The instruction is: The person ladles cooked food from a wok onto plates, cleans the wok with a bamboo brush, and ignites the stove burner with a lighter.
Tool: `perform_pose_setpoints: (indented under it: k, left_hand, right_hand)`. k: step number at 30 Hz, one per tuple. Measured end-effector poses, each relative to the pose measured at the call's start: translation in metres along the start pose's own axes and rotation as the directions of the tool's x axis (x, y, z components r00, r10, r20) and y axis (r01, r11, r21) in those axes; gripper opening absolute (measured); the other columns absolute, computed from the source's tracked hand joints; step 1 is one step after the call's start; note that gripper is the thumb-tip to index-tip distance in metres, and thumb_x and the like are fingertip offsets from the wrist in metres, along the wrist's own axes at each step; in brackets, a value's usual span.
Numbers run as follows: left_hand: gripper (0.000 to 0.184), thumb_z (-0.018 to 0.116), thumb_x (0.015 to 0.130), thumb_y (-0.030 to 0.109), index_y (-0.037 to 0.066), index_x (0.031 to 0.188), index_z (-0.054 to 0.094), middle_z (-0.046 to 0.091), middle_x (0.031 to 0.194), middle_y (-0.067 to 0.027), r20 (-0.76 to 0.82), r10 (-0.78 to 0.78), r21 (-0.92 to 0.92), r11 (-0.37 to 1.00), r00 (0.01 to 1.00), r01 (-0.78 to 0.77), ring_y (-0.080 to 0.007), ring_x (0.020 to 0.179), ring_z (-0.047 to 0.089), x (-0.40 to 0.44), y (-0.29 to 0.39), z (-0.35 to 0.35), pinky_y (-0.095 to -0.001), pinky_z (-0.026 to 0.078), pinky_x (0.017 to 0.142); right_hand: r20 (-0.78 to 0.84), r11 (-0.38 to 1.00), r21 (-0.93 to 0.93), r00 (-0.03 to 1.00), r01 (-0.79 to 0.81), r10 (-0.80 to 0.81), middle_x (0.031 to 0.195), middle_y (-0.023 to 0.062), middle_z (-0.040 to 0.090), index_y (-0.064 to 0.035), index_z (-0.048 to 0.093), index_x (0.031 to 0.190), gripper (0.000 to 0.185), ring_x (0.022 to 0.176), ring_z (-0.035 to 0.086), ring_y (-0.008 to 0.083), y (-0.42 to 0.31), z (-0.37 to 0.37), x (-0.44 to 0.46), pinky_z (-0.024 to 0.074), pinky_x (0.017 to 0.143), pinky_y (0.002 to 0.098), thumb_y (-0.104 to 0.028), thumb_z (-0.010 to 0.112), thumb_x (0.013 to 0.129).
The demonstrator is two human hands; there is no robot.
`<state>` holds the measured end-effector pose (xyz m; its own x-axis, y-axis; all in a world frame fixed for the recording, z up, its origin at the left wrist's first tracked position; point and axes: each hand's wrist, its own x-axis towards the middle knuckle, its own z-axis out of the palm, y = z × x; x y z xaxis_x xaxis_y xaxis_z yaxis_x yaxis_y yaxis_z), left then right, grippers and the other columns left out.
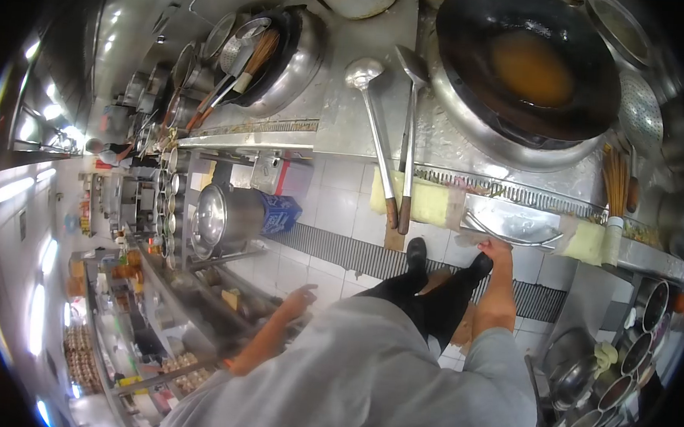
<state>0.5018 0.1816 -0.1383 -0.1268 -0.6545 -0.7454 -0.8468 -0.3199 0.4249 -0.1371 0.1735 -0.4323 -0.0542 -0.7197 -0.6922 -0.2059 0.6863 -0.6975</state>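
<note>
My right hand (pixel 496 249) is at the stove's front edge, fingers pinched together. What they hold, if anything, I cannot make out. Just above it are thin curved metal rods (pixel 522 241) in front of a shiny metal panel (pixel 512 218). My left hand (pixel 299 298) hangs low on the left, away from the stove, with its fingers apart and nothing in them. A large black wok (pixel 474 58) with brown liquid (pixel 531 69) sits on the burner. Left of it lie a ladle (pixel 374 122) and a wok spatula (pixel 410 132), their wooden handles over the edge.
Yellow folded cloths (pixel 428 202) lie along the stove edge. A bamboo brush (pixel 614 181) and a perforated skimmer (pixel 640 109) are at the right. A second wok (pixel 288 64) holds tools. A lidded pot (pixel 212 218) stands low left; stacked metal bowls (pixel 615 390) stand lower right.
</note>
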Motion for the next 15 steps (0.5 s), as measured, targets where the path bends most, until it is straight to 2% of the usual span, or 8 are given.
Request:
perform_pose_setpoints:
  k: [2, 4, 6, 7, 9, 11, 12, 15]
  left_hand:
    - [0.042, 0.057, 0.089, 0.018, 0.011, 0.13, 0.05, 0.064, 0.088, -0.0043, -0.017, 0.037, 0.026, 0.999, 0.999, -0.037, -0.0123, 0.078, 0.062, 0.002, 0.005, -0.004, -0.0275, 0.052, 0.059]
    - [0.041, 0.058, 0.087, 0.013, 0.011, 0.128, 0.053, 0.065, 0.086, -0.0065, -0.039, 0.006, 0.016, 1.0, 0.999, -0.006, -0.0146, 0.077, 0.061, -0.001, 0.026, -0.006, -0.0294, 0.051, 0.065]
    - [0.04, 0.059, 0.085, 0.008, 0.012, 0.125, 0.055, 0.066, 0.084, -0.0086, -0.071, -0.033, -0.015, 0.999, 0.997, 0.032, -0.017, 0.075, 0.061, -0.002, 0.03, -0.002, -0.0313, 0.05, 0.071]
    - [0.041, 0.058, 0.087, 0.013, 0.012, 0.128, 0.053, 0.065, 0.084, -0.0068, -0.06, -0.012, -0.022, 1.0, 0.998, 0.011, -0.0148, 0.077, 0.062, 0.001, 0.023, -0.002, -0.0292, 0.051, 0.066]
    - [0.043, 0.058, 0.088, 0.017, 0.012, 0.13, 0.051, 0.065, 0.085, -0.0049, -0.059, -0.004, -0.022, 1.0, 0.998, 0.003, -0.0126, 0.078, 0.062, -0.002, 0.014, -0.006, -0.0271, 0.052, 0.061]
    - [0.042, 0.058, 0.088, 0.016, 0.012, 0.129, 0.052, 0.065, 0.084, -0.0054, -0.073, 0.012, -0.04, 0.999, 0.997, -0.015, -0.013, 0.077, 0.062, -0.002, 0.02, -0.005, -0.0269, 0.052, 0.061]
    - [0.042, 0.058, 0.088, 0.016, 0.012, 0.129, 0.052, 0.065, 0.084, -0.0054, -0.076, 0.016, -0.044, 0.999, 0.997, -0.019, -0.013, 0.077, 0.062, 0.003, 0.018, -0.004, -0.0269, 0.052, 0.061]
    - [0.04, 0.057, 0.088, 0.014, 0.011, 0.128, 0.053, 0.065, 0.083, -0.0056, -0.042, 0.232, 0.227, 0.949, 0.972, -0.217, -0.0124, 0.074, 0.062, -0.008, -0.001, 0.001, -0.0264, 0.051, 0.059]
  right_hand:
    - [-0.055, 0.99, 0.126, 0.996, -0.06, 0.067, 0.104, 0.0118, 0.062, -0.0053, 0.053, 0.117, 0.041, 0.087, 0.061, 0.0234, -0.003, 0.006, 0.003, 0.0529, 0.07, 0.0387, -0.025, 0.064, 0.084]
    - [-0.409, 0.997, 0.071, 0.91, -0.043, 0.068, 0.105, 0.0127, 0.061, -0.0056, 0.052, 0.119, 0.041, 0.088, 0.061, 0.0239, -0.01, 0.029, 0.008, 0.0535, 0.068, 0.0394, -0.025, 0.062, 0.085]
    - [-0.838, 0.976, -0.214, 0.522, -0.05, -0.157, 0.106, 0.0136, 0.061, -0.0059, 0.051, 0.12, 0.041, 0.088, 0.061, 0.0245, -0.013, 0.069, 0.027, 0.0542, 0.066, 0.04, -0.025, 0.061, 0.086]
    - [-0.884, 0.985, -0.166, 0.448, -0.042, -0.13, 0.106, 0.0141, 0.06, -0.0061, 0.051, 0.121, 0.041, 0.089, 0.061, 0.0248, -0.021, 0.075, 0.03, 0.0545, 0.065, 0.0403, -0.025, 0.06, 0.086]
    - [-0.775, 0.957, 0.288, 0.597, 0.046, 0.205, 0.107, 0.0149, 0.06, -0.0064, 0.05, 0.123, 0.041, 0.089, 0.061, 0.0253, -0.035, 0.069, 0.027, 0.0551, 0.063, 0.041, -0.025, 0.058, 0.088]
    - [-0.429, 0.756, 0.653, 0.799, -0.046, 0.42, 0.107, 0.0158, 0.059, -0.0067, 0.05, 0.124, 0.041, 0.09, 0.062, 0.0259, -0.056, 0.05, -0.003, 0.0558, 0.061, 0.0416, -0.025, 0.057, 0.089]
    - [-0.235, 0.733, 0.657, 0.876, -0.175, 0.42, 0.098, 0.0103, 0.061, -0.0096, 0.052, 0.122, 0.045, 0.085, 0.059, 0.0234, -0.08, 0.03, -0.025, 0.0534, 0.075, 0.0397, -0.028, 0.065, 0.083]
    - [-0.145, 0.974, 0.216, 0.984, -0.066, 0.099, 0.088, 0.0086, 0.058, -0.0087, 0.054, 0.114, 0.046, 0.079, 0.056, 0.0228, -0.013, 0.015, -0.008, 0.0509, 0.075, 0.0384, -0.033, 0.069, 0.078]
